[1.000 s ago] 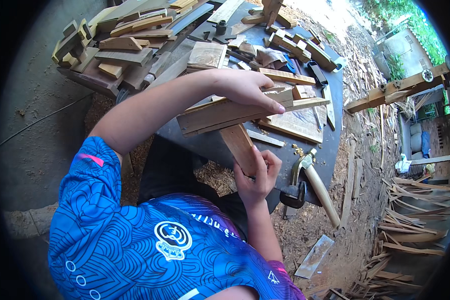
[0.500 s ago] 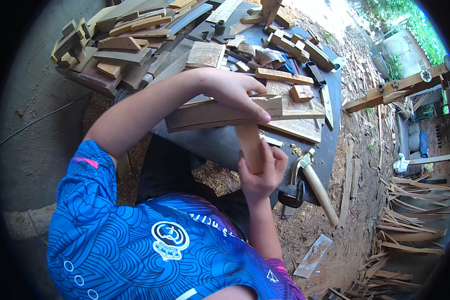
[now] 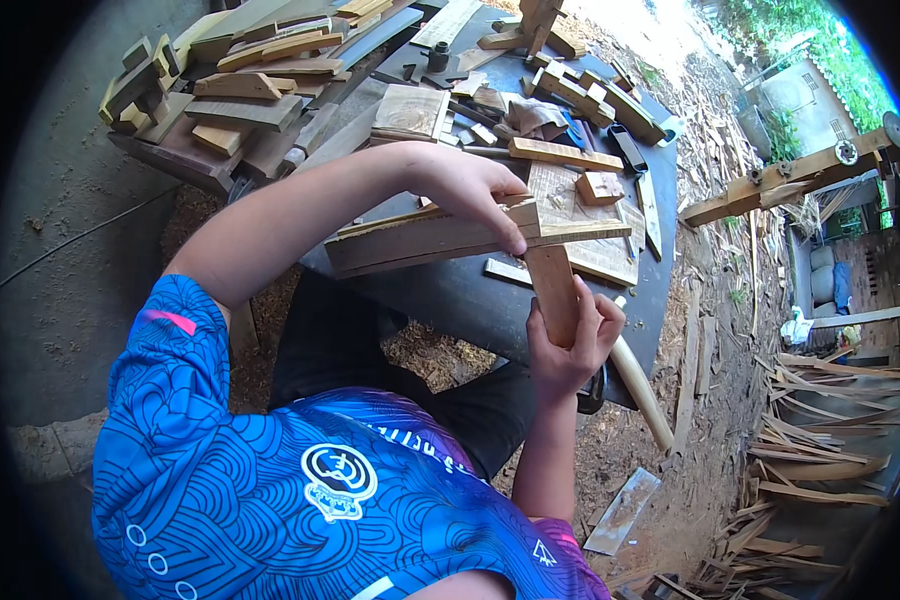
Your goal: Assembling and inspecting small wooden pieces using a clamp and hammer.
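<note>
My left hand (image 3: 470, 200) is closed over a long pale wooden beam (image 3: 410, 246), thumb on the near side, fingers mostly hidden behind it. A thin, narrow wooden tongue (image 3: 585, 232) sticks out to the right from the beam's end. Below that, my right hand (image 3: 575, 335) grips a short flat piece of wood (image 3: 550, 285) by its lower part. This piece stands roughly upright in the view, its upper end against or just under the beam near my left thumb; whether they touch, I cannot tell. A hammer (image 3: 638, 385) lies behind my right hand, its head mostly covered.
A dark worktable (image 3: 450, 305) carries boards, a small wooden block (image 3: 599, 188), a wooden plane-like tool (image 3: 575, 92) and scraps. Stacked offcuts (image 3: 240, 95) lie at the far left. A long timber (image 3: 785, 180) crosses at the right, above wood strips (image 3: 830, 470) on the ground.
My right hand has moved right with the short flat piece, now covering the hammer's head. The beam in my left hand has shifted slightly left.
</note>
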Motion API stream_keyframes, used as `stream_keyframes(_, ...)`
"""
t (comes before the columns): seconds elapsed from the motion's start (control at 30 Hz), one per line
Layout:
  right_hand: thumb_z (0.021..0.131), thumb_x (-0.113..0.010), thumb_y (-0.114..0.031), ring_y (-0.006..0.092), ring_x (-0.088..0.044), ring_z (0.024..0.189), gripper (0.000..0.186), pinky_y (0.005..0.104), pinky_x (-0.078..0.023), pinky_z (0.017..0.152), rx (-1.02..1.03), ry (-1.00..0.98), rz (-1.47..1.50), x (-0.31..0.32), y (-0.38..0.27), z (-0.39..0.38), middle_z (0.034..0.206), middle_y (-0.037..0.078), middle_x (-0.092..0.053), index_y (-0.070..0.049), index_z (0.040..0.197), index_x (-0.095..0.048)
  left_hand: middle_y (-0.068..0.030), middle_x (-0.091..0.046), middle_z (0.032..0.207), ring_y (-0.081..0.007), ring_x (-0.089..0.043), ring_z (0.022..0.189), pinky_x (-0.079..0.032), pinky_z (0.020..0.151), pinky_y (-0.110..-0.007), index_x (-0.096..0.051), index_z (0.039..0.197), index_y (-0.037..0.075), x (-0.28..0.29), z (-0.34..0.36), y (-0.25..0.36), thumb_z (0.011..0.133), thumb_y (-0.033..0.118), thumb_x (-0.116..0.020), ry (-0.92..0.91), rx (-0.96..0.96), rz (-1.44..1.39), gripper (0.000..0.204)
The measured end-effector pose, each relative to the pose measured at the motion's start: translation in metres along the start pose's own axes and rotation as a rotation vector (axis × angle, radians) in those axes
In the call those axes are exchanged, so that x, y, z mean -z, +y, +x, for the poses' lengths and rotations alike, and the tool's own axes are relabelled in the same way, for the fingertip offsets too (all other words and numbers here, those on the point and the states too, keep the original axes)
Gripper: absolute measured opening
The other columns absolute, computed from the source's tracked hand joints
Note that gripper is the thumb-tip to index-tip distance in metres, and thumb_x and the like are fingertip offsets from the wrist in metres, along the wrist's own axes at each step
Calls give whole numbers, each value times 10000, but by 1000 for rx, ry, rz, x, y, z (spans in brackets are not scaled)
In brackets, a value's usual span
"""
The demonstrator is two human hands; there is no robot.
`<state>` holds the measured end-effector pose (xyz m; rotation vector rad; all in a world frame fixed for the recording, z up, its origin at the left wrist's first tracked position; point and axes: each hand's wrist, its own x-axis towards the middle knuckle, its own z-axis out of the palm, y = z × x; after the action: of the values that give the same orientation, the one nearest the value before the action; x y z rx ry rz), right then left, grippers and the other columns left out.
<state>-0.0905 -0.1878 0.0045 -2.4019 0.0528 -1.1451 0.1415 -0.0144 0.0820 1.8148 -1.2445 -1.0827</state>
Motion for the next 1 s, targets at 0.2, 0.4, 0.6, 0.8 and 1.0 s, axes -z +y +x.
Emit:
stream_keyframes(0.2, 674, -888, 5, 296, -603, 1057, 680, 433, -565, 867, 15, 6, 25, 3, -2, 2, 1184, 138, -512, -27, 1323, -690, -125, -717, 1165, -171, -657, 1095, -520, 966, -347, -658, 1308, -13, -6, 16, 0, 868, 454, -854, 122, -117, -72, 670)
stream_keyframes(0.4, 693, -894, 11, 294, -602, 1047, 666, 428, -566, 868, -2, 4, 27, 5, -8, 4, 1181, 138, -510, -29, 1326, -689, -112, -731, 1093, -159, -680, 1056, -543, 943, -313, -656, 1337, 9, -10, 21, 4, 893, 439, -838, 111, -89, -34, 644)
stream_keyframes(0.6, 715, -934, -43, 250, -591, 984, 626, 392, -547, 822, 13, 25, 47, 7, -14, 7, 1176, 122, -514, -64, 1298, -707, -101, -733, 1062, -150, -703, 914, -571, 866, -321, -609, 1379, -2, -14, 15, 6, 937, 392, -806, 87, -101, -194, 624)
stream_keyframes(0.8, 736, -922, -58, 244, -609, 968, 577, 386, -546, 816, 50, 42, 60, 14, -21, 9, 1185, 125, -521, -72, 1270, -705, -121, -725, 1127, -194, -685, 1043, -572, 905, -351, -615, 1387, 24, -17, 4, 8, 931, 385, -810, 133, -165, -53, 613)
stream_keyframes(1.0, 801, -851, -37, 307, -643, 1187, 597, 371, -556, 907, -164, -74, 447, 15, -22, 8, 1405, 189, -560, -46, 1351, -619, -173, -688, 1218, -268, -669, 1169, -541, 1020, -407, -581, 1397, 4, -29, -34, 36, 881, 236, -818, 187, -278, 55, 613)
